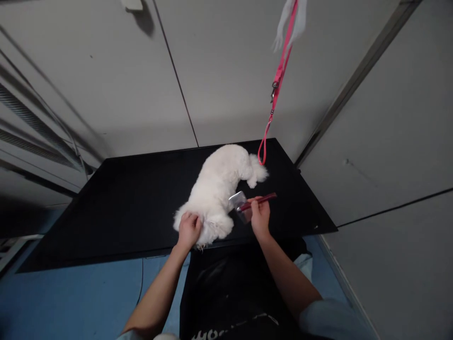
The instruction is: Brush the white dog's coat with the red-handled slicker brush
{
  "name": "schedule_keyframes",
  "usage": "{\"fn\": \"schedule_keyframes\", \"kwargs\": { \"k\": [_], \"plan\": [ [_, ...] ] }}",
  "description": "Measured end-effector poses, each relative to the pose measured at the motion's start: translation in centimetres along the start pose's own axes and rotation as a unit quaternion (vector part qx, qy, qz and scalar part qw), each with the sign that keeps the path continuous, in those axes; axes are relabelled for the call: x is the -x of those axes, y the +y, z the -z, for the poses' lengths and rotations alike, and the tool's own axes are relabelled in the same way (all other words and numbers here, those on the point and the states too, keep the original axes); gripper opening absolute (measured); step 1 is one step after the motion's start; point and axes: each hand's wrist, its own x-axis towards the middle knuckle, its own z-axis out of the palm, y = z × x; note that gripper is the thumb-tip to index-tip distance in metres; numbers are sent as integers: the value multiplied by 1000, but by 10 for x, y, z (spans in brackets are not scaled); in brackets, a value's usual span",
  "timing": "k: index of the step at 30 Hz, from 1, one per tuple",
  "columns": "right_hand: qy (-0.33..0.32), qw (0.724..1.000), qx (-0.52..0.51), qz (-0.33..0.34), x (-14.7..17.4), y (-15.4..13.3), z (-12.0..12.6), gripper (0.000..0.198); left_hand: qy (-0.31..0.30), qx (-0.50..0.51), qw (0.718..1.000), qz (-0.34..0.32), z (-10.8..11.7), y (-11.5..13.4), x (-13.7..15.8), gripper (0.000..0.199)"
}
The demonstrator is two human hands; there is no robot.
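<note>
A white dog with short curly fur lies stretched across a black table, its fluffier near end close to the table's front edge. My left hand rests there with curled fingers, closed on the dog's fur; its fingertips are partly sunk in the hair. In my right hand is a slicker brush with a dark red handle and a silvery flat head. The brush head is just right of the dog's body, over the table; I cannot tell whether it touches the fur.
A pink leash loop hangs above the dog's far end, with a metal clip higher up. The black table stands against a grey wall. Ribbed hoses run at the left. A black apron covers my front.
</note>
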Motion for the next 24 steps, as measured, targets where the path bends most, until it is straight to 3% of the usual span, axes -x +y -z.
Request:
{"fn": "schedule_keyframes", "kwargs": {
  "k": [3, 5, 8, 9, 13, 14, 16, 18, 19, 22, 24],
  "plan": [
    [-163, 986, 14, -38, 7, 4, -1, 26, -6, -30, 999, -21, 2, 4, 0, 22],
    [-123, 990, 25, -59, 4, 8, -1, 30, -7, -55, 998, -24, 5, 6, 1, 17],
    [42, 998, 23, -33, -4, 12, 4, 32, -6, -43, 998, -36, 8, 11, 3, 21],
    [46, 998, 18, -27, -4, 13, 6, 32, -12, -26, 998, -53, 9, 14, 4, 22],
    [-99, 990, 19, -99, 4, 20, 16, 32, -23, 28, 996, -87, 15, 27, 12, 31],
    [-92, 988, 29, -118, 3, 21, 23, 34, -1, 44, 997, -69, 19, 31, 17, 30],
    [-6, 991, 43, -124, -5, 19, 40, 35, 56, 108, 993, -13, 26, 38, 34, 24],
    [76, 992, 30, -98, -11, 15, 53, 36, 47, 197, 978, 51, 30, 45, 54, 22],
    [78, 993, 19, -87, -11, 14, 55, 35, 22, 232, 968, 94, 29, 49, 63, 24],
    [-66, 992, 11, -107, 8, 16, 38, 36, -16, 330, 916, 229, 13, 60, 80, 34],
    [-137, 980, 28, -141, 23, 23, 22, 38, 0, 395, 859, 325, -4, 66, 80, 37]
  ]
}}
